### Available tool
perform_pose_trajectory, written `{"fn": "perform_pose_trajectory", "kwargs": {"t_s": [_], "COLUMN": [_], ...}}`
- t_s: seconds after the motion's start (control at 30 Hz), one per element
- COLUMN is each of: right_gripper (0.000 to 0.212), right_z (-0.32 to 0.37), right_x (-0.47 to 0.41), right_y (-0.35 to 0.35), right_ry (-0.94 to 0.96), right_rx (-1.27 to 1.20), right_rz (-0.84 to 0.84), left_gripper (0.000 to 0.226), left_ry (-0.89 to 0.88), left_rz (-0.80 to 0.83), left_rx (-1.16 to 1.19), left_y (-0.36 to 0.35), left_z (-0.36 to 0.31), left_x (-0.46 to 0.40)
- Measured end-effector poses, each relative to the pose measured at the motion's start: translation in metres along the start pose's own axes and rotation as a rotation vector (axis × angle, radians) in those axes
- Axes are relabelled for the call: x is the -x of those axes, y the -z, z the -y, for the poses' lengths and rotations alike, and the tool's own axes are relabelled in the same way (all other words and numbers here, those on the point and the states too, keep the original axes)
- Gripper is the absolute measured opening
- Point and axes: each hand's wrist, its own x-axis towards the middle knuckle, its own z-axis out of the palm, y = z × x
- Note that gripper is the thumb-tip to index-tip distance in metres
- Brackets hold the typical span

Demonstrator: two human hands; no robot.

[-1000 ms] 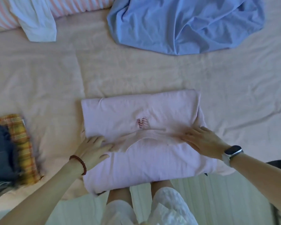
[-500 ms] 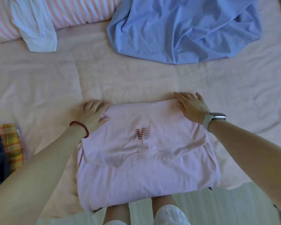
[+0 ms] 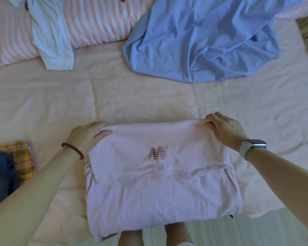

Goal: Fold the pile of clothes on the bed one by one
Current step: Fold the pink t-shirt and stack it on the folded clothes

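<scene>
A pale pink shirt [image 3: 160, 196] with a red striped M lies folded at the near edge of the bed [image 3: 149, 100]. My left hand [image 3: 86, 134] grips its far left corner, thumb on top of the cloth. My right hand [image 3: 224, 129] pinches the far right corner, which is lifted a little off the bed. A crumpled blue garment [image 3: 203, 38] lies unfolded at the far right. A white sleeve [image 3: 52, 38] hangs over the striped pillow at the far left.
A pink-and-white striped pillow [image 3: 96, 22] runs along the far side. A stack of folded clothes, plaid fabric [image 3: 23, 157] under dark denim [image 3: 0, 176], sits at the left edge. Pale floor and my legs show below the bed's near edge.
Both hands moved from the shirt's near fold to its far corners and closed on them. The far edge is now raised slightly.
</scene>
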Motion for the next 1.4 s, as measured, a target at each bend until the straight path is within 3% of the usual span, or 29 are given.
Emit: {"fn": "perform_pose_trajectory", "kwargs": {"t_s": [0.17, 0.37, 0.5, 0.8, 0.9, 1.0, 1.13, 1.23, 1.33, 1.4], "right_gripper": [0.009, 0.028, 0.036, 0.012, 0.013, 0.027, 0.03, 0.036, 0.041, 0.031], "right_z": [-0.006, -0.01, -0.012, -0.014, -0.002, 0.006, 0.015, 0.021, 0.027, 0.032], "right_x": [-0.007, -0.065, -0.076, 0.07, 0.119, 0.158, 0.2, 0.215, 0.219, 0.215], "right_y": [0.049, 0.114, 0.125, 0.024, 0.0, -0.022, -0.046, -0.057, -0.07, -0.073], "right_ry": [0.045, -0.036, -0.043, 0.198, 0.168, 0.153, 0.147, 0.067, -0.038, -0.077], "right_rx": [0.003, 0.029, 0.059, 0.08, 0.084, 0.107, 0.175, 0.231, 0.253, 0.252], "right_rz": [-0.081, -0.36, -0.432, -0.371, -0.349, -0.301, -0.163, 0.04, 0.272, 0.367], "left_gripper": [0.017, 0.03, 0.031, 0.032, 0.034, 0.04, 0.033, 0.027, 0.039, 0.035], "left_ry": [-0.085, -0.173, -0.233, -0.285, -0.266, -0.169, -0.144, -0.075, 0.154, 0.239], "left_rz": [-0.097, -0.558, -0.634, -0.425, -0.376, -0.272, -0.119, 0.013, 0.319, 0.484], "left_rx": [0.013, -0.229, -0.301, -0.242, -0.224, -0.172, -0.155, -0.188, -0.247, -0.226], "left_y": [0.043, 0.096, 0.101, 0.003, -0.029, -0.055, -0.082, -0.094, -0.098, -0.1], "left_z": [-0.019, -0.048, -0.057, -0.037, -0.036, -0.034, -0.033, -0.033, -0.042, -0.045], "left_x": [-0.013, -0.072, -0.084, 0.038, 0.092, 0.136, 0.169, 0.178, 0.174, 0.165]}}
